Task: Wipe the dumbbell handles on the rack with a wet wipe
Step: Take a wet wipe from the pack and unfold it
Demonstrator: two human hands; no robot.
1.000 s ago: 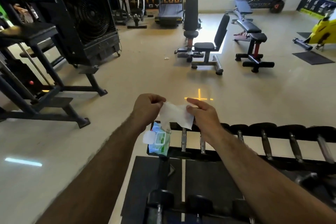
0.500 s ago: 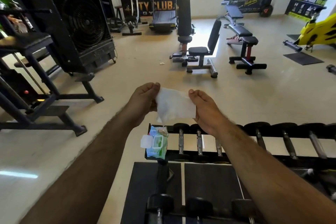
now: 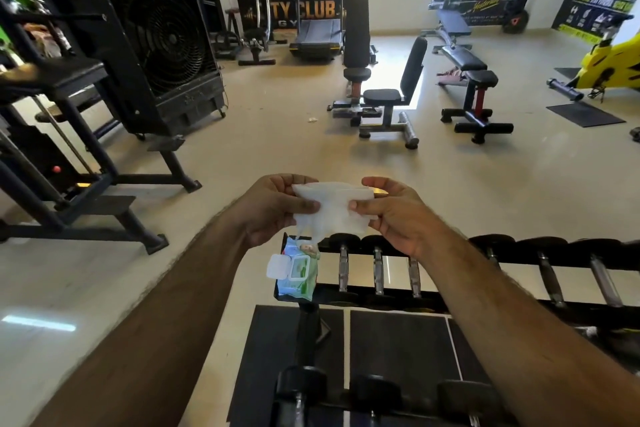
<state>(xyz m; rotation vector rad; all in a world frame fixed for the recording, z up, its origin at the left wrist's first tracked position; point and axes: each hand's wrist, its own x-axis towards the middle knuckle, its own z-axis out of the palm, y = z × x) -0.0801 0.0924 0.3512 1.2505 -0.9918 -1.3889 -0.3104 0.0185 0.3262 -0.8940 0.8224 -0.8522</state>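
The rack runs below my arms with dumbbells lined along its top rail, their steel handles bare, and a wipe pack with its lid open at the rail's left end. Above that end, my left hand and right hand each pinch a side of the wipe between thumb and fingers, stretching it in the air.

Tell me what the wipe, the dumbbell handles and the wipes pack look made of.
Wipe: thin white nonwoven sheet, limp and creased.
Dumbbell handles: bare metal, probably steel, with a silvery shine.
Wipes pack: soft glossy plastic film, wrinkled, with a rigid white flip lid.
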